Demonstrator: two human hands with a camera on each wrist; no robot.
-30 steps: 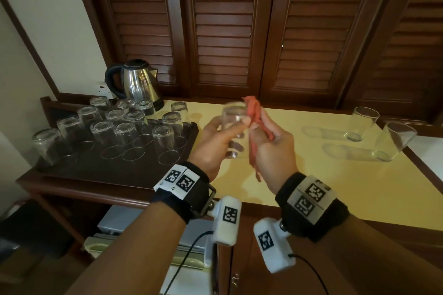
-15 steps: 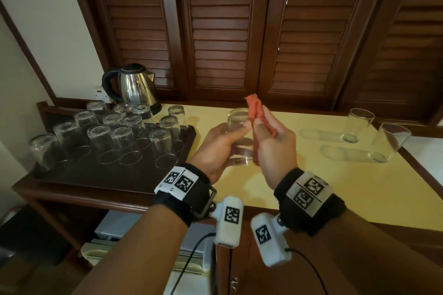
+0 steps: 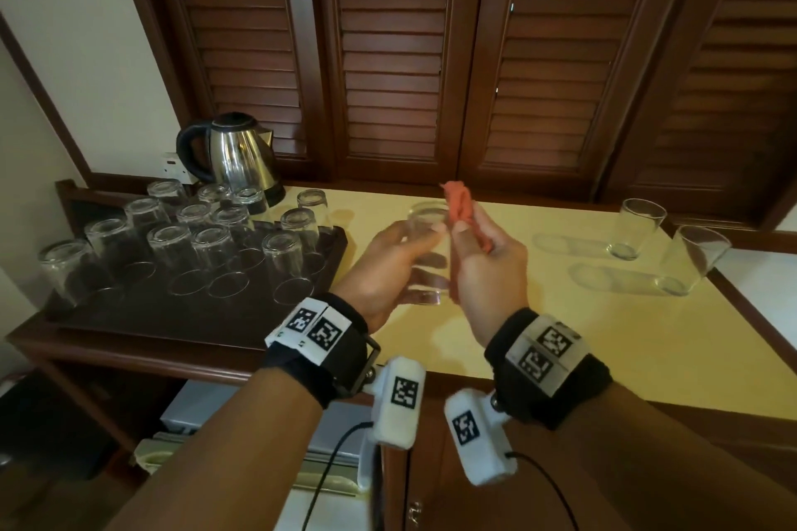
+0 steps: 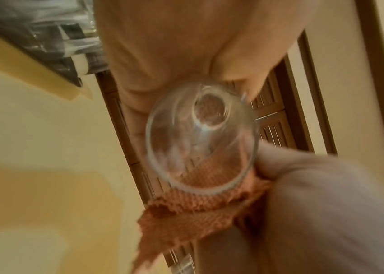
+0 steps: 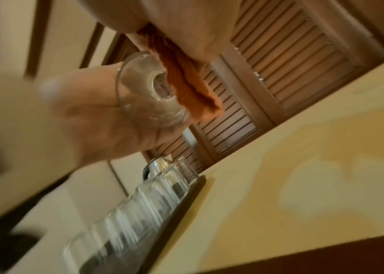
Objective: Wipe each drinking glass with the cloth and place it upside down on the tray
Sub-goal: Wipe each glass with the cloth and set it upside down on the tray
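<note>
1. The left hand (image 3: 388, 267) curls its fingers and thumb round a clear drinking glass (image 3: 425, 254), holding it in the air at the centre of the head view, above the yellow surface (image 3: 582, 328).
2. The glass is roughly upright there, with its rim at the top; in the left wrist view the glass (image 4: 201, 146) is seen end-on and blurred.
3. The right hand (image 3: 487, 267) pinches an orange cloth (image 3: 463, 213) between thumb and fingers, its grip closed on the fabric.
4. The cloth lies against the right side of the glass, one end sticking up above the rim and another hanging below the palm.
5. The right wrist view shows the cloth (image 5: 186, 81) pressed on the glass wall.
6. A dark tray (image 3: 241, 306) sits at the left of the frame, carrying many glasses (image 3: 207, 246) upside down.
7. Two more glasses (image 3: 638, 228) stand mouth-up on the surface at the right edge, well apart from the hands.
8. A steel kettle (image 3: 237, 155) stands behind the tray, in front of louvred wooden doors (image 3: 431, 56).
</note>
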